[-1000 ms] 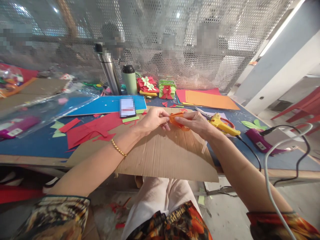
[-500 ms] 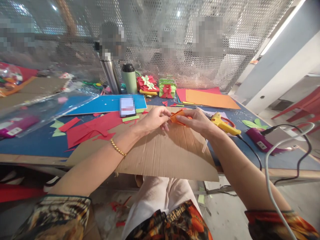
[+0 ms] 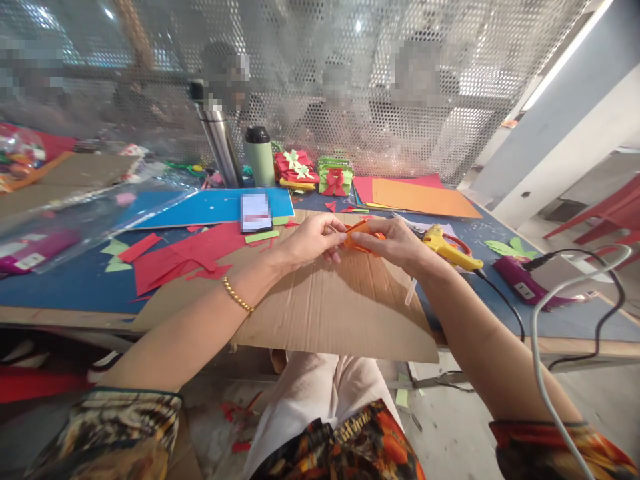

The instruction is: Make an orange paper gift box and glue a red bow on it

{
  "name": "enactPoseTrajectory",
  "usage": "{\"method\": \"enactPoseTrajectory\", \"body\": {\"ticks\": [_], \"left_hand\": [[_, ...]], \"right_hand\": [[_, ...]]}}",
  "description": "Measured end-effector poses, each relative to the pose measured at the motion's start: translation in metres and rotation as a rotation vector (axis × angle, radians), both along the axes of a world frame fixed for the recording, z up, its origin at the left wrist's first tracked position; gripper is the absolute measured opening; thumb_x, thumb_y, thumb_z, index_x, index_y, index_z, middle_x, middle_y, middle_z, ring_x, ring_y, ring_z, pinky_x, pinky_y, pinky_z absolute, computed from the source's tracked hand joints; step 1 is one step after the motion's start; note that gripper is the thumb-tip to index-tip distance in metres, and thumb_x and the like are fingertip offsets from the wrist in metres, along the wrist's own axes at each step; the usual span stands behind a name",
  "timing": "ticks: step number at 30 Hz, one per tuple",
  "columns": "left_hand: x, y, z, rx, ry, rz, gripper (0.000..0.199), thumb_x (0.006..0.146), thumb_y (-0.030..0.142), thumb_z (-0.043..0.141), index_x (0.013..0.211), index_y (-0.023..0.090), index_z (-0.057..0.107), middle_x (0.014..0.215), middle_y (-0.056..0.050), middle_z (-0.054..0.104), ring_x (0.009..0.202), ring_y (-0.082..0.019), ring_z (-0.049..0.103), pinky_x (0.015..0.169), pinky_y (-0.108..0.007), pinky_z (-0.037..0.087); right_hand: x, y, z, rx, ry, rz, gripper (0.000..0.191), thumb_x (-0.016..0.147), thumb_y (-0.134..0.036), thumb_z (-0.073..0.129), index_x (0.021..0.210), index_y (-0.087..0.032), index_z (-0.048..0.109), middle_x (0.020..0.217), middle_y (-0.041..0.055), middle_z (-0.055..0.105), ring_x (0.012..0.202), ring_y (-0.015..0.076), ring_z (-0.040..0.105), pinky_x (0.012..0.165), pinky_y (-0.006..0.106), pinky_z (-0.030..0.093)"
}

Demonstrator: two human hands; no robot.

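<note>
A folded piece of orange paper (image 3: 360, 237) is held above the brown cardboard sheet (image 3: 325, 313). My right hand (image 3: 400, 241) grips it from the right, thumb on the near face. At its left end, my left hand (image 3: 320, 237) has thumb and curled fingers pinched together against the paper's edge; the exact contact is partly hidden. Just right of my right hand lies a yellow glue gun (image 3: 443, 247), beside scissors with orange handles (image 3: 463, 248). A clear glue stick (image 3: 411, 292) rests near the cardboard's right edge.
Red paper pieces (image 3: 185, 257) and a phone (image 3: 255, 213) lie to the left. Behind stand a steel flask (image 3: 223, 150), a green tumbler (image 3: 259, 160) and a green paper bag with a red bow (image 3: 335, 179). A purple power strip (image 3: 520, 283) with cables sits at right.
My left hand has shifted slightly right, its thumb now closer against the orange paper's left end. The paper has tilted a little in my right hand.
</note>
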State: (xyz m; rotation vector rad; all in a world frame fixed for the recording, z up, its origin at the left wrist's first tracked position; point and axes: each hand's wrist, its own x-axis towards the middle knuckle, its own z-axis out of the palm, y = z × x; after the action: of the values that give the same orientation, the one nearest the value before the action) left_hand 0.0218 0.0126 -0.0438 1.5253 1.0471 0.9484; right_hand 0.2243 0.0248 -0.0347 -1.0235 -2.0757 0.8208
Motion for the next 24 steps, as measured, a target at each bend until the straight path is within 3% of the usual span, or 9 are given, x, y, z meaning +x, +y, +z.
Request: {"method": "enactPoseTrajectory", "body": {"ticks": [6, 10, 14, 17, 20, 24], "left_hand": [[0.001, -0.002, 0.001, 0.030, 0.077, 0.025, 0.012, 0.099, 0.004, 0.059, 0.096, 0.016, 0.057, 0.077, 0.002, 0.068, 0.049, -0.009, 0.066, 0.050, -0.023, 0.051], [0.001, -0.003, -0.001, 0.162, 0.175, 0.099, 0.013, 0.096, 0.004, 0.060, 0.094, 0.017, 0.058, 0.081, 0.002, 0.068, 0.050, -0.009, 0.065, 0.053, -0.024, 0.049], [-0.002, -0.003, -0.001, 0.336, 0.217, 0.153, 0.008, 0.101, 0.022, 0.064, 0.093, 0.019, 0.061, 0.090, -0.001, 0.071, 0.056, -0.009, 0.063, 0.058, -0.024, 0.045], [-0.007, 0.002, -0.001, 0.384, 0.218, 0.207, 0.017, 0.103, 0.035, 0.064, 0.097, 0.019, 0.067, 0.088, -0.003, 0.070, 0.069, -0.013, 0.065, 0.062, -0.023, 0.045], [-0.014, 0.011, -0.003, 0.200, 0.173, 0.225, 0.030, 0.104, 0.048, 0.061, 0.102, 0.019, 0.067, 0.084, -0.004, 0.069, 0.065, -0.014, 0.064, 0.059, -0.024, 0.045], [-0.020, 0.022, -0.007, -0.170, -0.085, 0.182, 0.048, 0.100, 0.066, 0.060, 0.107, 0.018, 0.064, 0.078, -0.004, 0.069, 0.056, -0.014, 0.064, 0.056, -0.024, 0.048]], "right_hand": [[0.001, -0.003, 0.005, 0.028, -0.049, -0.037, 0.022, 0.081, -0.034, 0.062, 0.082, -0.017, 0.076, 0.080, 0.0042, 0.072, 0.073, 0.0168, 0.057, 0.068, 0.032, 0.043], [0.004, 0.000, 0.003, 0.120, -0.091, -0.096, 0.020, 0.083, -0.032, 0.059, 0.073, -0.019, 0.071, 0.075, 0.0027, 0.068, 0.072, 0.0176, 0.058, 0.071, 0.034, 0.044], [0.007, 0.003, 0.001, 0.232, -0.092, -0.075, 0.018, 0.087, -0.033, 0.064, 0.077, -0.022, 0.074, 0.086, 0.0049, 0.074, 0.087, 0.0230, 0.063, 0.087, 0.040, 0.047], [0.009, 0.003, -0.001, 0.283, -0.094, 0.032, 0.016, 0.090, -0.034, 0.067, 0.080, -0.024, 0.076, 0.094, 0.0063, 0.077, 0.097, 0.0258, 0.066, 0.096, 0.044, 0.048], [0.011, 0.001, -0.001, 0.373, -0.124, 0.161, 0.017, 0.095, -0.034, 0.067, 0.086, -0.026, 0.079, 0.108, 0.0071, 0.078, 0.107, 0.0268, 0.065, 0.103, 0.047, 0.047], [0.010, -0.001, -0.002, 0.549, -0.210, 0.209, 0.023, 0.101, -0.034, 0.063, 0.090, -0.028, 0.082, 0.117, 0.0093, 0.074, 0.117, 0.0287, 0.061, 0.105, 0.050, 0.045]]}}
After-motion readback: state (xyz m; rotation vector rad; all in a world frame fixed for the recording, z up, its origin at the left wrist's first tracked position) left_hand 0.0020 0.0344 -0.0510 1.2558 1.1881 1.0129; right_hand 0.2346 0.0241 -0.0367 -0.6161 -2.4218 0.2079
